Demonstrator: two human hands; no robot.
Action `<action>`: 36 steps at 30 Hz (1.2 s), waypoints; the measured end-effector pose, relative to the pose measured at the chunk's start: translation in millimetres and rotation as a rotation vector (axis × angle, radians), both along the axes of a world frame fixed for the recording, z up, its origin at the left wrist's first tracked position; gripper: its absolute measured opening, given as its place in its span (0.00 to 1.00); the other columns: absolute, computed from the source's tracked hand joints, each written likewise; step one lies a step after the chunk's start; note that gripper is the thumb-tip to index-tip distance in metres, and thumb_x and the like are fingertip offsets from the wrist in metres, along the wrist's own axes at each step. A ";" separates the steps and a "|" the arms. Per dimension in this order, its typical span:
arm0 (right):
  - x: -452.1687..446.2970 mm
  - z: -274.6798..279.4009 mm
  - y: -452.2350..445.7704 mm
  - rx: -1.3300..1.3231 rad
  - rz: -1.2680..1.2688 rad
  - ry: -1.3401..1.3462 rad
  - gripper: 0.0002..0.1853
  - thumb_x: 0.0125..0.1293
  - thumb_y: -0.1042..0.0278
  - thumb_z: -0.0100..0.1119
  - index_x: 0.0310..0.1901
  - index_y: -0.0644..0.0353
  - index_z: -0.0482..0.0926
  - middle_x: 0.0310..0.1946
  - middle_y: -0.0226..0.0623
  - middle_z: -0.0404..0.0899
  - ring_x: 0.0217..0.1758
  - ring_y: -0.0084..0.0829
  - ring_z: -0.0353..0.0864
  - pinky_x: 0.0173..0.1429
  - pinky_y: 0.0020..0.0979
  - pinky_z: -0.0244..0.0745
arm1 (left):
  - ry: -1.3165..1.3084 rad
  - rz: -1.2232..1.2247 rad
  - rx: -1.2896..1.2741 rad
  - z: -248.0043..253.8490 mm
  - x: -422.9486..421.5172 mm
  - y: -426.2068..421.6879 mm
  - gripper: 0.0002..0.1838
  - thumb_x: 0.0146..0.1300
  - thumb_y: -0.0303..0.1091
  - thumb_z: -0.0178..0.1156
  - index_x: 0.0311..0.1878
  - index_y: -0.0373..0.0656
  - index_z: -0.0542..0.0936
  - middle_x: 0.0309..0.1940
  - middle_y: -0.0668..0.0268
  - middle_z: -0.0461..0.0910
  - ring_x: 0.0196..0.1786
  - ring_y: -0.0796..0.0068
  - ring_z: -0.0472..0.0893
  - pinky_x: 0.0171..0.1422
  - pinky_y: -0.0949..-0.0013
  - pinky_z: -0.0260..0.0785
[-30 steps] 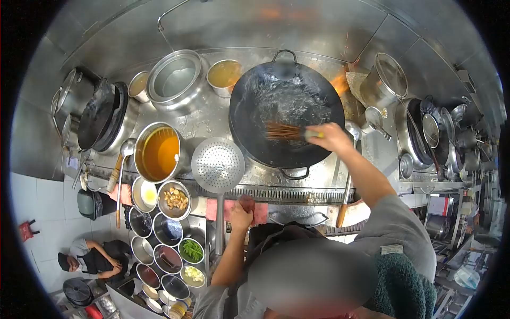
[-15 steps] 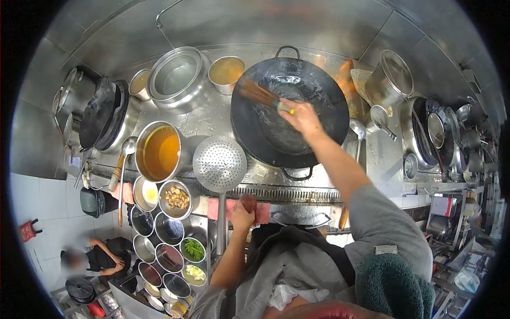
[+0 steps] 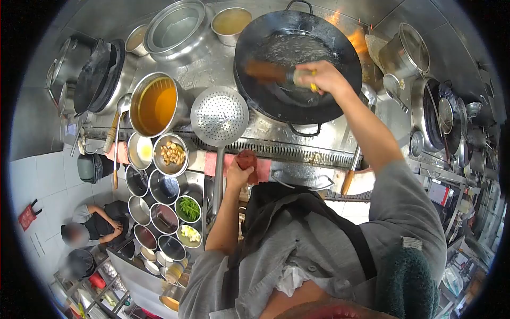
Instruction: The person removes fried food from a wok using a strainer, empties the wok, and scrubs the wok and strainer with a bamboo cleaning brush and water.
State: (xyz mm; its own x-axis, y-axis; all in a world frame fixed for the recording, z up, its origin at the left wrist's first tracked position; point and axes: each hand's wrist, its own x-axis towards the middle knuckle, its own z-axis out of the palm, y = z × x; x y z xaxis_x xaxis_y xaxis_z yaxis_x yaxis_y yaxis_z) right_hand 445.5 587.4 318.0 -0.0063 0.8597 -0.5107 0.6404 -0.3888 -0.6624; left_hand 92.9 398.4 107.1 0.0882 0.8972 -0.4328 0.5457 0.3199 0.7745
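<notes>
My right hand (image 3: 325, 78) is closed around the handle of a wok brush (image 3: 265, 71). The brush's brown bristles point left and are blurred, over the inside of a large black wok (image 3: 319, 110). Bubbling liquid shows in the wok's bottom, and the brush hides part of it. Low at the counter's front edge, my left hand (image 3: 239, 175) grips a folded dark red cloth (image 3: 248, 159). Left of that hand hangs the handle of a perforated skimmer (image 3: 219, 116), whose round head lies on the steel counter next to the wok.
Flames (image 3: 357, 41) rise behind the wok's right side. Left stand a pot of orange liquid (image 3: 159, 109), a large steel pot (image 3: 175, 29) and a bowl of brown pieces (image 3: 172, 154). A ladle (image 3: 350, 178) lies right of the wok. Another person (image 3: 101, 223) sits lower left.
The view has tilted down, so the wok and counter appear higher. My right hand has shifted rightward with the brush over the wok. My left hand keeps the red cloth.
</notes>
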 end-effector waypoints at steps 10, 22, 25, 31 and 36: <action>142.3 83.7 -81.1 0.267 0.343 -0.840 0.22 0.51 0.61 0.65 0.51 0.49 0.80 0.42 0.47 0.82 0.43 0.44 0.82 0.53 0.37 0.75 | -1.168 0.420 -0.476 108.9 2.0 -22.2 0.34 0.54 0.46 0.62 0.62 0.40 0.66 0.50 0.57 0.76 0.55 0.55 0.75 0.49 0.58 0.74; 138.6 8.1 -58.4 0.331 0.282 -0.519 0.21 0.51 0.59 0.63 0.49 0.51 0.81 0.42 0.45 0.82 0.47 0.45 0.81 0.56 0.38 0.73 | -0.862 0.462 -0.481 117.0 16.5 -36.5 0.24 0.56 0.27 0.61 0.56 0.38 0.69 0.45 0.58 0.77 0.43 0.62 0.80 0.47 0.60 0.76; 119.7 -16.7 5.9 0.560 0.116 -0.801 0.12 0.58 0.63 0.54 0.43 0.53 0.80 0.34 0.45 0.82 0.40 0.46 0.82 0.48 0.45 0.77 | -0.799 0.455 -0.502 120.6 16.7 -35.9 0.24 0.56 0.26 0.61 0.56 0.38 0.69 0.45 0.59 0.77 0.41 0.62 0.80 0.46 0.60 0.76; 4.6 -49.7 21.1 0.733 0.177 -0.356 0.22 0.56 0.54 0.60 0.52 0.49 0.78 0.39 0.46 0.81 0.44 0.48 0.80 0.51 0.42 0.76 | -0.626 0.393 -0.262 120.1 39.7 -19.2 0.16 0.55 0.24 0.59 0.49 0.37 0.74 0.39 0.61 0.78 0.40 0.68 0.79 0.41 0.68 0.74; 32.8 19.4 -76.2 0.133 0.259 0.063 0.27 0.47 0.50 0.66 0.51 0.49 0.81 0.42 0.46 0.82 0.46 0.45 0.81 0.55 0.34 0.73 | -0.668 0.466 -0.033 136.5 66.4 -12.1 0.15 0.59 0.25 0.57 0.50 0.38 0.73 0.41 0.63 0.78 0.42 0.70 0.79 0.46 0.69 0.72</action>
State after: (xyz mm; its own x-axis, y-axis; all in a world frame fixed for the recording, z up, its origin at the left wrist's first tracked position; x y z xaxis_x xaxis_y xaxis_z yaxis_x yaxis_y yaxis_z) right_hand 478.3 511.2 337.4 -0.2625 0.8845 -0.3857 0.6629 -0.1251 -0.7382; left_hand 159.3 386.3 243.6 -0.0418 0.8931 -0.4479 -0.2224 0.4287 0.8757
